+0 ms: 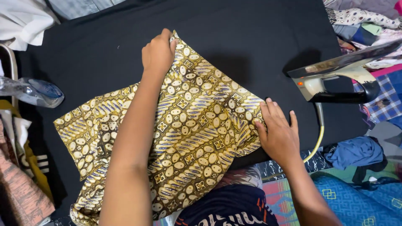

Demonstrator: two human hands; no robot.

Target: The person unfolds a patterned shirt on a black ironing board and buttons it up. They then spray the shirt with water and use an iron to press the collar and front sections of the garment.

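Note:
A gold, brown and blue patterned cloth (197, 125) lies spread on a black padded ironing surface (251, 37). My left hand (158, 52) reaches across it and pinches its far corner, fingers closed on the fabric. My right hand (278, 132) lies flat with fingers apart, pressing down the cloth's right edge. An electric iron (339, 77) stands on its heel at the right of the black surface, a hand's width beyond my right hand, its yellow cord (319, 138) curving down beside my wrist.
A clear plastic spray bottle (31, 91) lies at the left edge. Piles of folded and loose clothes (368, 25) fill the right side, with blue fabric (356, 184) at lower right. More garments (21, 167) are stacked at the left, white cloth at top left.

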